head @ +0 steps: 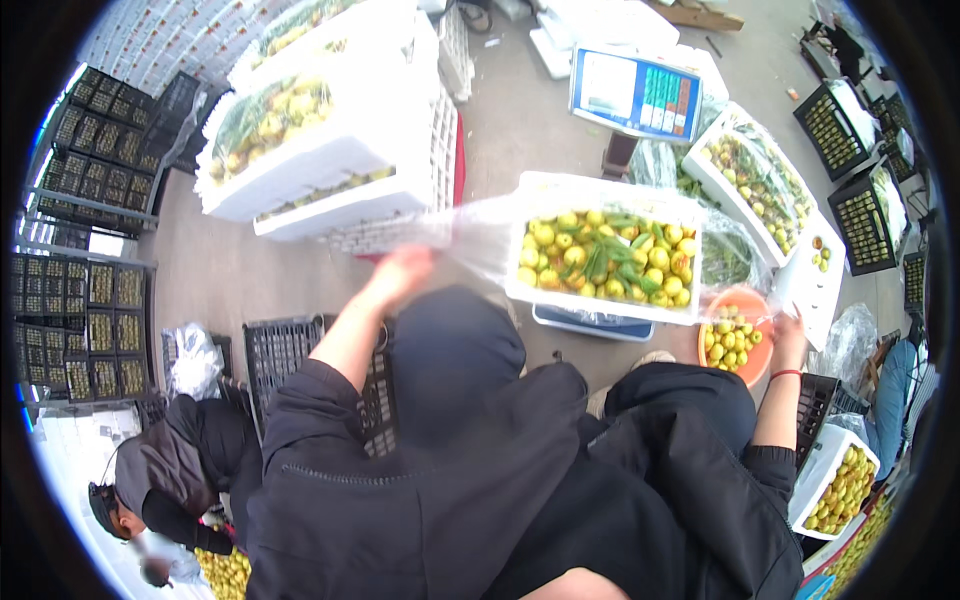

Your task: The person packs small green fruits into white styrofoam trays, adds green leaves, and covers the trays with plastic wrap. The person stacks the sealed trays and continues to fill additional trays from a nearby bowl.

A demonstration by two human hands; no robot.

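A white foam box (517, 281) of small yellow-green fruits (576, 253) with green leaves (600, 259) on top stands before me on a weighing scale (592, 322). Clear plastic film (480, 232) stretches out from both ends of the box. At its left, my left hand (405, 274), somewhat blurred, grips the gathered film and pulls it taut. My right hand (787, 334) pinches the film's other end, beside an orange plastic bowl (761, 360) with loose fruits in it. The fingertips of my right hand are partly hidden by glare and film.
The scale's display (636, 94) rises behind the box. Stacked foam boxes of fruit (300, 180) stand at left, another filled box (757, 187) at right. A black crate (281, 352) sits by my left knee. A co-worker (172, 480) bends over fruit at lower left.
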